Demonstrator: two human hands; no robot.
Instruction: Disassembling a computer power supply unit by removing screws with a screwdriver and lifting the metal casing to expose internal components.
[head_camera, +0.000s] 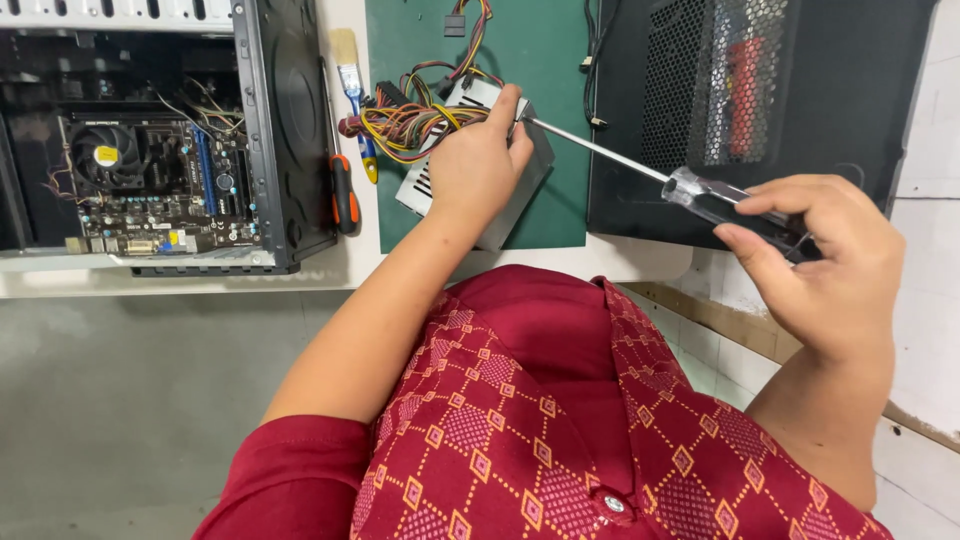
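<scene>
1. The open computer case (150, 140) lies on the bench left of the green mat (400, 220), its board and fan bare. If the work at your hands jolts, loose screws or metal bits could land on that board.
2. The power supply box (505, 215) sits tilted on the mat near the bench edge, held down only by your left hand (478, 165), which is closed over its top. Press too hard and it could slide toward your lap.
3. Its bundle of coloured wires (420, 120) fans out just beside your left fingers; a slipped tip could nick the insulation.
4. Your right hand (820, 260) grips the clear handle of the long screwdriver (600, 150) far from the tip, which rests at the box corner beside your left fingertips. With that reach, the tip could skip and jab them.
</scene>
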